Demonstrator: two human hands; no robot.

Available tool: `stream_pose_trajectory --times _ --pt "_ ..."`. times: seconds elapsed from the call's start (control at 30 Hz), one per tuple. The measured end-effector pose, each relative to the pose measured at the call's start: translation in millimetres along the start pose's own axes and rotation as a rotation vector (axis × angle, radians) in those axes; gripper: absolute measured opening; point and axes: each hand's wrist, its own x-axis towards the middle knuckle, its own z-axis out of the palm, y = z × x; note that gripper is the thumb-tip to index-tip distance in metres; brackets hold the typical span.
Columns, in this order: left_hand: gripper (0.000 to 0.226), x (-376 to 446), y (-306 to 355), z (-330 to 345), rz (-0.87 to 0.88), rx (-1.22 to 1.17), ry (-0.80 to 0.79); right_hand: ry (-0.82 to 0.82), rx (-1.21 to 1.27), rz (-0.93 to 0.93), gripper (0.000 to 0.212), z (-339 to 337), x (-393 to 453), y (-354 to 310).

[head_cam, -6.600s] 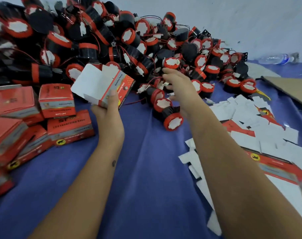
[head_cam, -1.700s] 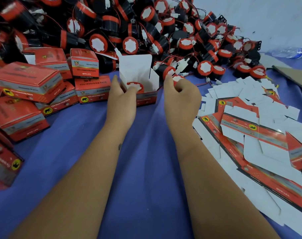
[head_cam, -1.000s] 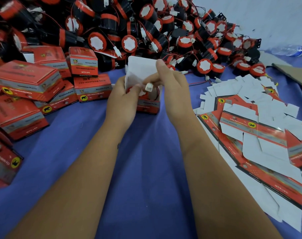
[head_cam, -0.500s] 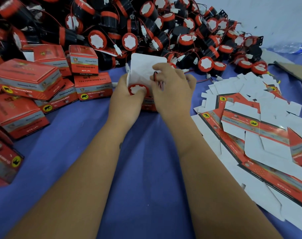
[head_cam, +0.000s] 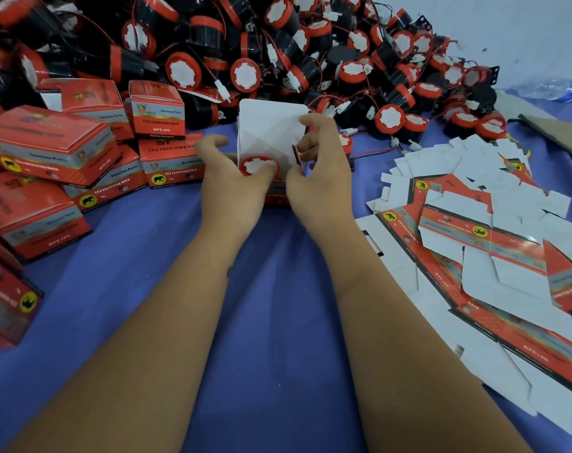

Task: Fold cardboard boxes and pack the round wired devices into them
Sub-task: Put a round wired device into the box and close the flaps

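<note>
The open box [head_cam: 271,148] stands on the blue table [head_cam: 278,305] as the landmark here, its white lid flap upright; just nearer than it, the left hand [head_cam: 232,184] holds its near-left side, thumb curled over the red rim of the round device [head_cam: 258,166] that sits in its mouth; the right hand [head_cam: 317,171] is against the box's right side, fingers curled round the right side flap, pinching it, with the upper fingertips on the edge of the lid flap; so each grip is narrow and holding, the left on box and device, the right on cardboard.

The step in hand looks to be seating the device and shutting the box; to do it well, I would press the device fully down with the left thumb until its face sits below the rim; see that the red wire and white plug are tucked inside, though I cannot tell where they now lie; then fold the side flap in first and bring the lid flap down over it, so nothing is trapped in the fold.

The device lies inside the box, under the left thumb and just left of the right-hand pinch.

Right of the box lie flat unfolded boxes [head_cam: 474,230]; left of it, finished boxes [head_cam: 49,148] are stacked; beyond it rises the heap of loose devices [head_cam: 278,44].
</note>
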Motion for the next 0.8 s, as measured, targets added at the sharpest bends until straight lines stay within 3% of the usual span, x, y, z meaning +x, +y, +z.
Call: stream_pose_trajectory --times 0.23,0.33,0.43,0.53,0.6,0.67,0.73,0.8 --pt "0.035 -2.4 3.2 -3.0 0.106 0.016 -0.035 -0.119 0.131 0.144 0.015 1.0 -0.8 3.7" --pt "0.011 -2.3 7.0 -2.4 0.033 -0.079 -0.053 -0.077 0.213 0.222 0.025 0.0 2.3 1.5" --pt "0.03 -2.8 6.9 -1.3 -0.017 -0.104 -0.064 -0.089 0.085 0.172 0.022 -2.0 3.7 4.8" --pt "0.013 -2.9 2.7 -1.0 0.091 0.08 -0.078 -0.117 -0.022 0.062 0.018 -3.5 2.8 8.0" --pt "0.023 -0.9 1.9 -1.0 0.076 0.007 -0.069 -0.069 0.039 0.099 0.024 0.2 0.5 7.0" --pt "0.045 -1.0 2.1 -1.9 0.058 -0.141 -0.087 0.052 0.111 0.164 0.046 3.1 -1.1 7.1" --pt "0.06 -1.2 1.9 -4.5 0.07 -0.205 -0.118 0.067 0.18 0.173 0.065 2.2 -1.3 9.0" --pt "0.056 3.1 1.2 -7.7 0.062 -0.225 -0.117 -0.019 0.265 0.18 0.056 0.1 -0.1 10.0"
